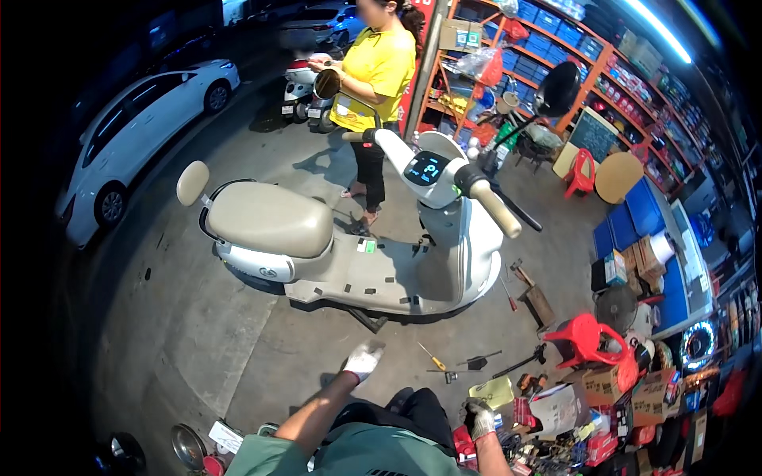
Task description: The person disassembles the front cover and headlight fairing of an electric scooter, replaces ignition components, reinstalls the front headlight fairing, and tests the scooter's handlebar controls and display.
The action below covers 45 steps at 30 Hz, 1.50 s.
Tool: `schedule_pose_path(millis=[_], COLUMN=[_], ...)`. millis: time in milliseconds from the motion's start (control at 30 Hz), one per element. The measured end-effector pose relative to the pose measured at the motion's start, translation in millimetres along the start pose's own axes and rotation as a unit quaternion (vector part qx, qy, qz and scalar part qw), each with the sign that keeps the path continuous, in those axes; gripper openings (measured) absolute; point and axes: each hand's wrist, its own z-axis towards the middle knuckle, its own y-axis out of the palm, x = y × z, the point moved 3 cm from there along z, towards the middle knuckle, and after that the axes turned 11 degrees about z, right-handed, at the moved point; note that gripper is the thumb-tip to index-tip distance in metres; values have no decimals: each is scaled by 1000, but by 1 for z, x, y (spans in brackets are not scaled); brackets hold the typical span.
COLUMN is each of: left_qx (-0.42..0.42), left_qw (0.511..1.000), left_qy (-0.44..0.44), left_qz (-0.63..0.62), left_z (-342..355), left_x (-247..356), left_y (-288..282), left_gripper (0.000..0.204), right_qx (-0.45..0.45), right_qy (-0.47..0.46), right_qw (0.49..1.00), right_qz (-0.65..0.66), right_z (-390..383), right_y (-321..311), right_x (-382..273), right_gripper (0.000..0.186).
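Note:
I look down at a cream-white electric scooter [357, 246] standing on a concrete floor, its tan seat [266, 218] to the left and its lit display [426, 168] and handlebar to the right. My left hand [363, 358], in a white glove, hovers over the floor in front of the scooter's footboard and holds nothing. My right hand [479, 418], in a dark glove, is down by a pile of boxes and parts at my right; whether it grips anything is hidden. A yellow-handled screwdriver [432, 358] and dark tools [476, 362] lie on the floor between my hands.
A person in a yellow shirt [373, 71] stands behind the scooter. A white car [135, 135] is parked at the left. Red plastic stools [587, 337], cardboard boxes [603, 385] and shelves of stock [571, 55] crowd the right side. Another scooter [305, 87] stands at the back.

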Motion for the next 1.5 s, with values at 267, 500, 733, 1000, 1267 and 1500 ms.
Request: schedule_pose_path(millis=[267, 500, 733, 1000, 1267, 1500], left_qx=[93, 52, -180, -173, -189, -185], left_qw=[978, 918, 758, 775, 808, 844], left_qy=[85, 159, 120, 99, 112, 71], left_qz=[-167, -361, -615, -600, -546, -499], left_z=[56, 98, 130, 138, 140, 173], left_x=[142, 295, 344, 377, 383, 349], left_y=[-35, -75, -75, -77, -90, -83], left_gripper=[32, 38, 21, 57, 42, 31], right_qx=[-136, -289, -245, -394, -235, -237], right_qy=[-3, -222, -653, -613, -596, -629], right_qw=[979, 913, 673, 639, 743, 702], right_qz=[-150, -186, -246, -247, -191, -237], right_z=[90, 73, -39, -84, -82, -68], right_y=[123, 285, 406, 470, 478, 496], right_x=[-45, -150, -247, -247, -227, -235], right_gripper=[28, 21, 26, 34, 23, 15])
